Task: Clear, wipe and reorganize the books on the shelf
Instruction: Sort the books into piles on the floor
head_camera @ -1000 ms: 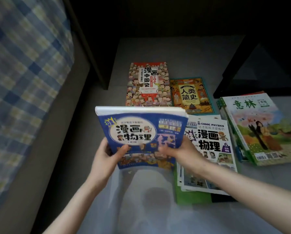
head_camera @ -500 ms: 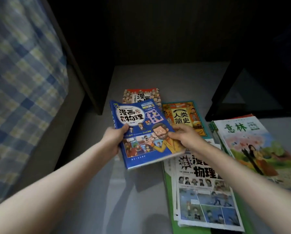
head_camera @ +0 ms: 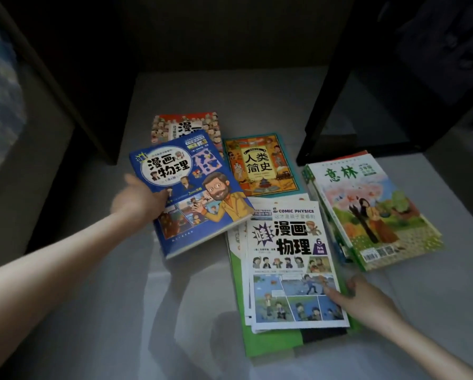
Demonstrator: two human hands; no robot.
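The comic stack (head_camera: 287,259) lay near, right of centre, with magazines (head_camera: 372,212) to its right. The blue book (head_camera: 191,193) sat askew left of them, overlapping the far red book (head_camera: 175,124). The left hand (head_camera: 139,200) gripped its left edge; the right hand (head_camera: 367,300) pinched the stack's right edge.

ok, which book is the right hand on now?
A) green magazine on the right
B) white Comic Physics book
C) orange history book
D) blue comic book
B: the right hand grips the lower right corner of the white Comic Physics book, thumb on its cover; the left hand holds the blue book.
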